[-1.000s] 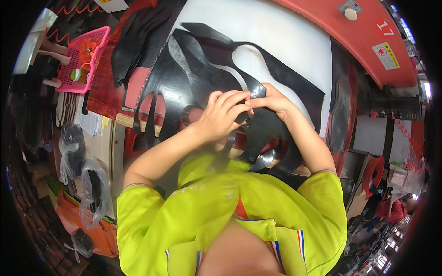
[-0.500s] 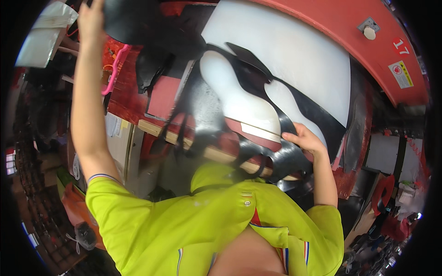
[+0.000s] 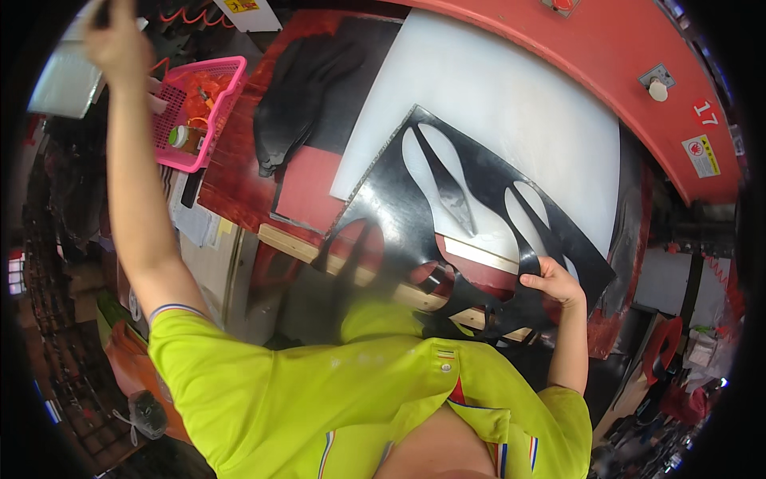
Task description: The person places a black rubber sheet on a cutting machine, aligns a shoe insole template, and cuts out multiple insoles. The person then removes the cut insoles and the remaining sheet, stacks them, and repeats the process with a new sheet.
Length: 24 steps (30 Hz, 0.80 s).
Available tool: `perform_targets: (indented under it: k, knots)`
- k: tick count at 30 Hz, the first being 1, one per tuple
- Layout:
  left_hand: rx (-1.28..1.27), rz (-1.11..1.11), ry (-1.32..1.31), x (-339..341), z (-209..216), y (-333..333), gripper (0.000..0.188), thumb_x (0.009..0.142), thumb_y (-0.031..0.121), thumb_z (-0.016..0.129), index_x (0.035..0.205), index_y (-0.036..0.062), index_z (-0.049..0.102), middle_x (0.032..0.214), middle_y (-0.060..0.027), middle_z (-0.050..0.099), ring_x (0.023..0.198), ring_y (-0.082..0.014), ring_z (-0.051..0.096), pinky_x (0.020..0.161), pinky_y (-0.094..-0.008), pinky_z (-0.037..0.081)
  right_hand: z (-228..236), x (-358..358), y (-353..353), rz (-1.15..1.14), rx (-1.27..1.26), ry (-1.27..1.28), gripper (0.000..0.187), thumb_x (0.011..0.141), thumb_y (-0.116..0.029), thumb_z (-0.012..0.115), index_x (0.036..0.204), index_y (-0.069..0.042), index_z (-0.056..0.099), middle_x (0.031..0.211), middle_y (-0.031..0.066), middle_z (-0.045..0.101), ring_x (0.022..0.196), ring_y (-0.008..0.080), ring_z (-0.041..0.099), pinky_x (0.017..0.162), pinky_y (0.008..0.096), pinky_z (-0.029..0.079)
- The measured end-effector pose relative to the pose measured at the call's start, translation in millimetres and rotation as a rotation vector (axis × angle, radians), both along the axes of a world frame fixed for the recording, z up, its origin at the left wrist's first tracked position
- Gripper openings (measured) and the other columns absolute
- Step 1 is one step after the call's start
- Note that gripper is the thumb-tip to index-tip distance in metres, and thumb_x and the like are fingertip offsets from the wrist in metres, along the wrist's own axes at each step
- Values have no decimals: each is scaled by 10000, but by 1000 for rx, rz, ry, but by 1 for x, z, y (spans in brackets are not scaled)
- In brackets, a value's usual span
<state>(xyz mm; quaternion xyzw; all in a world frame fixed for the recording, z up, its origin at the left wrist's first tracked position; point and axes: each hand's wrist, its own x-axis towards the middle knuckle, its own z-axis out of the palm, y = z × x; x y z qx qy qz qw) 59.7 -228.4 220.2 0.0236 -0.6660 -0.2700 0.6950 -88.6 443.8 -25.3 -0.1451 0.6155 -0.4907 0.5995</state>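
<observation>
My right hand (image 3: 554, 283) pinches the near right part of a black sheet (image 3: 383, 191) with several sole-shaped cut-outs, thumb on top. The sheet lies partly on a white cutting board (image 3: 495, 88), and its ragged strips hang over the near table edge. A pointed black sliver (image 3: 448, 188) crosses one of the cut-outs. Far out at the upper left, my left hand (image 3: 120, 48) is raised beyond the pink basket. Motion smears its fingers, and a small dark patch shows at them; I cannot tell what it is.
A red machine beam (image 3: 550, 56) with a white knob (image 3: 657, 89) arches over the board's far side. The pink basket (image 3: 191, 160) holds a green-lidded jar (image 3: 185, 137). Dark crumpled material (image 3: 295, 96) lies left of the board. A wooden strip (image 3: 295, 246) runs along the near edge.
My left hand has swung farther left, and the large black piece beside it is gone from there, uncovering the basket. My right hand and the sheet have shifted slightly right and nearer.
</observation>
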Motion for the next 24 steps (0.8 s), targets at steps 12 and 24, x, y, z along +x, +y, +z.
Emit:
perform_targets:
  k: [12, 24]
  knots:
    - [-289, 113, -960, 114, -283, 141, 198, 847, 16, 658, 1039, 57, 637, 1106, -135, 666, 1125, -331, 589, 995, -432, 427, 34, 35, 41, -570, 1, 721, 310, 924, -125, 676, 1198, -19, 578, 976, 2, 608, 903, 83, 576, 821, 238, 468]
    - [875, -1017, -1075, 57, -273, 244, 513, 1010, 264, 544, 1430, 0, 411, 1029, -87, 675, 773, -107, 637, 672, -230, 492, -10, 143, 162, -1378, 175, 590, 315, 883, -245, 734, 1094, -32, 635, 860, -11, 635, 713, 66, 559, 611, 230, 440]
